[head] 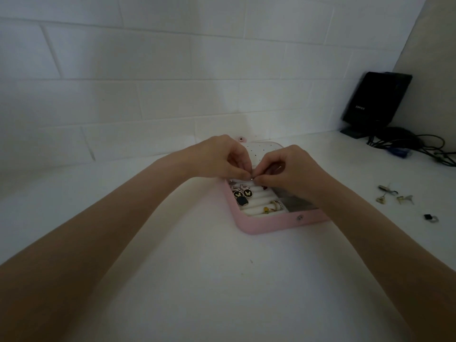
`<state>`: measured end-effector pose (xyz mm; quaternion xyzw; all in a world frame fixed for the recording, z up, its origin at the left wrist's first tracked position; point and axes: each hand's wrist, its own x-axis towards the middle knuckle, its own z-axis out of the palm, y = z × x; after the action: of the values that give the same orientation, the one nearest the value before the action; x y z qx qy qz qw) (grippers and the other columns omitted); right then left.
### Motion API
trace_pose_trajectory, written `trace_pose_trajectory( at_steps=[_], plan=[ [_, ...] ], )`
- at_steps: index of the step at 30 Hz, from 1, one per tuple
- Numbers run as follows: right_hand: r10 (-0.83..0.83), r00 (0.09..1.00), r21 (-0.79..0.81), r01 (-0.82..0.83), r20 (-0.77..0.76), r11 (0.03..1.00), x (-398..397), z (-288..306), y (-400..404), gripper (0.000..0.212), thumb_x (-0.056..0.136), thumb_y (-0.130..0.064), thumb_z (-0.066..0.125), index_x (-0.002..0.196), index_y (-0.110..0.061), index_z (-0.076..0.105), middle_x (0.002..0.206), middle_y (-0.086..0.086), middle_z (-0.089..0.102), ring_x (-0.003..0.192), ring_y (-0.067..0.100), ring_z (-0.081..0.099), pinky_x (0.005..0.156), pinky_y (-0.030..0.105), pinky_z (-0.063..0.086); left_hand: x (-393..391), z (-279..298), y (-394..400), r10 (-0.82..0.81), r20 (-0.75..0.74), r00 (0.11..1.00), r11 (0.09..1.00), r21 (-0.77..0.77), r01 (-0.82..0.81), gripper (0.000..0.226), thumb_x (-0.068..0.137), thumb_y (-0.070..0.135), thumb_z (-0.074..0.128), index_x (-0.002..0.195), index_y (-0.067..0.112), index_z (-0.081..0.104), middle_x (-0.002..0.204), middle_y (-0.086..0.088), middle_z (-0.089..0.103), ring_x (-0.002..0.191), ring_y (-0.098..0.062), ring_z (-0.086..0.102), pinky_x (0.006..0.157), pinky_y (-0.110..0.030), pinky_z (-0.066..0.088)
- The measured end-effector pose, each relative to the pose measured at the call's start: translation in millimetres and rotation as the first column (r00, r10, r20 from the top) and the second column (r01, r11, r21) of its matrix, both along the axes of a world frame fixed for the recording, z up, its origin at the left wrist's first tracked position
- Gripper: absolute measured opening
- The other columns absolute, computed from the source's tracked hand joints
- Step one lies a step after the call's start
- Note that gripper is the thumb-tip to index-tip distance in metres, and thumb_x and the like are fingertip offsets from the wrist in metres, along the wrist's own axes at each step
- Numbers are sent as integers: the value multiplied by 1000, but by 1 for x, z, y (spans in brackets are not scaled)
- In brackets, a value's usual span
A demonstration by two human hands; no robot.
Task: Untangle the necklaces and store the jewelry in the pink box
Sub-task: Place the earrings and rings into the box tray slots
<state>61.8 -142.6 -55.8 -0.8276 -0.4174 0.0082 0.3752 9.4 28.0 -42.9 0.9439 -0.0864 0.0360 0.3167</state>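
The pink box [274, 224] lies open on the white table, its perforated white lid [265, 149] standing up at the back. Its white rolls hold black butterfly earrings [243, 193], a black square piece [242, 201] and gold rings [272, 207]. Above the box's back edge, my left hand [222, 156] and my right hand [288, 170] meet fingertip to fingertip. Both pinch one tiny silver piece of jewelry [251, 178] between them. What kind of piece it is cannot be made out.
Several loose jewelry pieces [392, 195] and a small black piece [430, 217] lie on the table to the right. A black device [375, 99] with tangled cables [419, 146] stands in the back right corner. A white brick wall runs close behind the box.
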Motion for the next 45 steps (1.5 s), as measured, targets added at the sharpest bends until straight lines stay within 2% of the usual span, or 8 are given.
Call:
trace_pose_trajectory(
  at_steps=[9, 19, 25, 29, 37, 40, 42, 45],
  plan=[
    [10, 996, -22, -8, 90, 1000, -1, -2, 2, 16, 71, -8, 78, 66, -20, 69, 63, -11, 63, 60, -1, 56, 60, 9, 42, -2, 3, 0, -17, -50, 999, 999, -37, 15, 20, 77, 6, 72, 73, 24, 64, 74, 2, 64, 58, 7, 55, 61, -6, 43],
    [45, 998, -41, -47, -33, 998, 1, 0, -3, 16, 73, -8, 76, 69, -21, 69, 79, 11, 71, 68, 11, 59, 67, 19, 46, -2, 3, -2, -15, -85, 996, 1000, -14, 14, 12, 75, 12, 76, 76, 20, 67, 65, 8, 63, 57, 1, 56, 66, -16, 47],
    [34, 926, 206, 48, -377, 977, 6, -1, -10, 9, 80, -3, 68, 77, -11, 70, 65, -1, 66, 57, 1, 57, 60, 11, 47, -2, 3, -2, 3, -71, 997, 1000, -19, -4, 12, 78, 11, 73, 76, 21, 67, 62, 14, 63, 59, 3, 56, 63, -10, 46],
    [12, 910, 224, 89, -415, 971, 5, 0, -11, 6, 83, 0, 64, 82, -4, 68, 72, 7, 67, 53, 0, 56, 57, 11, 47, -1, 3, -4, 47, 3, 999, 999, 16, -47, 14, 82, 14, 68, 74, 25, 66, 71, 13, 62, 66, 2, 55, 65, -10, 43],
    [-243, 961, 262, 269, -130, 927, 13, 22, -36, 14, 82, -7, 66, 72, -17, 68, 67, -3, 64, 60, 6, 56, 63, 20, 47, 10, 22, -49, 18, 159, 987, 996, 82, -31, 9, 87, 18, 61, 83, 25, 65, 78, 18, 61, 74, 1, 58, 64, -5, 43],
    [-408, 906, 77, 402, 110, 913, 16, 21, -67, 13, 84, -9, 61, 87, -11, 74, 77, -3, 66, 70, 8, 59, 60, 11, 39, 17, 32, -84, -59, 140, 988, 984, 176, 34, 8, 88, 20, 59, 90, 23, 66, 82, 14, 60, 80, -3, 59, 68, -9, 43],
    [-482, 842, -52, 507, 242, 860, 17, 11, -96, 21, 88, -5, 54, 96, -8, 72, 99, 6, 68, 92, 19, 61, 75, 18, 41, 21, 30, -105, -113, 140, 984, 971, 225, 79, 11, 89, 19, 58, 94, 19, 67, 84, 12, 60, 78, -2, 56, 65, -3, 40],
    [-607, 760, -123, 642, 230, 757, 22, -1, -137, 25, 88, 2, 50, 100, -6, 71, 112, 13, 63, 100, 27, 59, 85, 28, 43, 27, 21, -130, -171, 156, 973, 962, 240, 131, 11, 88, 18, 57, 92, 20, 68, 85, 13, 61, 73, 6, 54, 62, 0, 37]
  ],
)
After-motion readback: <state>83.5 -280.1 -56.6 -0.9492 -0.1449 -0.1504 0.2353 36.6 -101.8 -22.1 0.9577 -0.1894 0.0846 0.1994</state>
